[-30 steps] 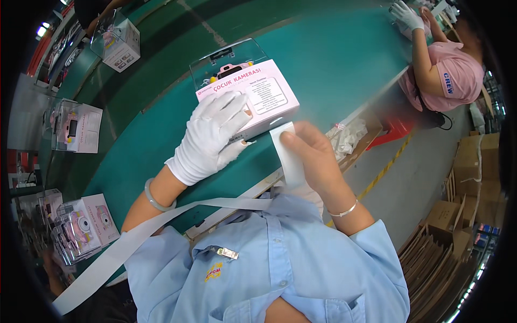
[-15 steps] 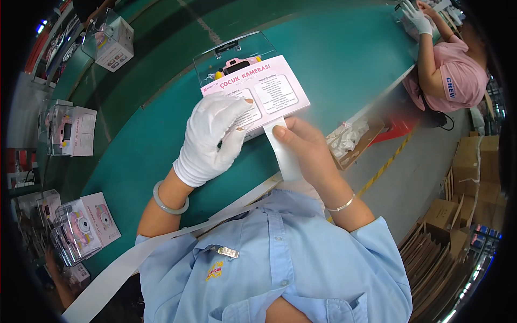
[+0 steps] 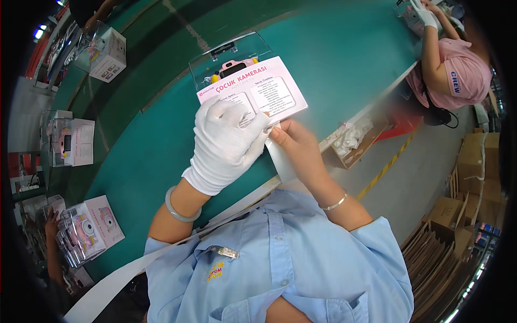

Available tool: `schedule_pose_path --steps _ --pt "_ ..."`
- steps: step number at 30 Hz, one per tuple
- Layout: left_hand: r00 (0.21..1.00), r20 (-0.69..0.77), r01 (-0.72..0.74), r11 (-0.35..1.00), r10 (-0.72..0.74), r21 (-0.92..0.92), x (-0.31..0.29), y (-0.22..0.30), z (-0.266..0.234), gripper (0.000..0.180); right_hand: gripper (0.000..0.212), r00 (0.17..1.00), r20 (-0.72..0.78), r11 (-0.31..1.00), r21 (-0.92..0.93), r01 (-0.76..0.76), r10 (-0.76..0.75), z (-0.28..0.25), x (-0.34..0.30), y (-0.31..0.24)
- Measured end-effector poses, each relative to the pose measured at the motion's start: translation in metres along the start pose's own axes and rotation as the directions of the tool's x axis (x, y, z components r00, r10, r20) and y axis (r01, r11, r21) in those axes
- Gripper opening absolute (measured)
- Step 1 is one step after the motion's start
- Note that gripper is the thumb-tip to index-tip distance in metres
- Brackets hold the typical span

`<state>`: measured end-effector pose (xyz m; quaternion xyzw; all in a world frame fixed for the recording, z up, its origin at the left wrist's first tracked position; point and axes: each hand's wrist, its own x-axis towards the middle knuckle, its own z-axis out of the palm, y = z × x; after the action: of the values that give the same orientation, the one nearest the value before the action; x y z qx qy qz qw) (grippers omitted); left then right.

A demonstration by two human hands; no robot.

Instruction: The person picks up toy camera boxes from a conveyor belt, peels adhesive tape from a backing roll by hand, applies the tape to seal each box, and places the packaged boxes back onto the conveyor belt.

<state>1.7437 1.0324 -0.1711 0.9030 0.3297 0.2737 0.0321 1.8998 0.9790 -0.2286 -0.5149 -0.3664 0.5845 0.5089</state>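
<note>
Far to your left, several boxed toy cameras sit on the green counter [image 3: 140, 156]: a pink box with a clear front [image 3: 89, 229] near the lower edge, another boxed unit [image 3: 70, 141] further up, and a white box [image 3: 110, 53] near the top.

Your left hand [image 3: 226, 145], in a white glove, lies palm down on the near end of the pink-and-white carton [image 3: 253, 94], fingers spread and pressing on the printed panel. A pale bangle [image 3: 177, 207] rings that wrist. The carton lies flat on the counter directly ahead of you, just beyond both hands. Its long axis runs from lower left to upper right, and its clear plastic end [image 3: 226, 56], with the pink toy showing through, points away from you.

Your right hand [image 3: 293, 145] is bare and sits just beside the gloved one, touching it at the carton's near edge. Its thumb and fingers are pinched on a white strip [image 3: 280, 161] that hangs down from that edge toward your chest. Whether the strip is a flap of the carton or a separate label, the view does not show. Both hands are close together at the same edge, the left one covering more of the carton, the right one nearer its lower corner.

Further right, an open tray of small bagged parts [image 3: 350, 141] stands below the counter's edge, and a co-worker in a pink shirt [image 3: 458, 72] works at the far corner. Flattened cardboard [image 3: 458, 215] is stacked at the right rim.
</note>
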Motion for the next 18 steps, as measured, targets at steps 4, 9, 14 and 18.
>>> schedule_pose_path --steps 4,9,14,18 --pt "0.997 -0.050 -0.050 0.997 0.053 0.055 -0.005 -0.009 0.002 0.028 0.019 1.000 -0.019 1.000 -0.010 0.023 -0.023 0.013 -0.002 0.000" --pt "0.994 -0.104 -0.010 0.987 0.027 0.162 0.002 -0.002 0.010 0.024 0.020 0.989 -0.062 0.991 -0.001 0.134 -0.134 0.012 0.001 0.011" --pt "0.995 -0.095 0.052 0.977 -0.033 0.205 0.014 0.008 0.012 0.017 0.021 0.984 -0.088 0.986 -0.066 0.150 -0.155 0.009 0.002 0.014" --pt "0.996 -0.047 0.087 0.970 -0.079 0.228 0.019 0.011 0.019 0.020 0.023 0.991 0.073 0.936 -0.328 0.133 -0.115 0.004 -0.016 0.014"
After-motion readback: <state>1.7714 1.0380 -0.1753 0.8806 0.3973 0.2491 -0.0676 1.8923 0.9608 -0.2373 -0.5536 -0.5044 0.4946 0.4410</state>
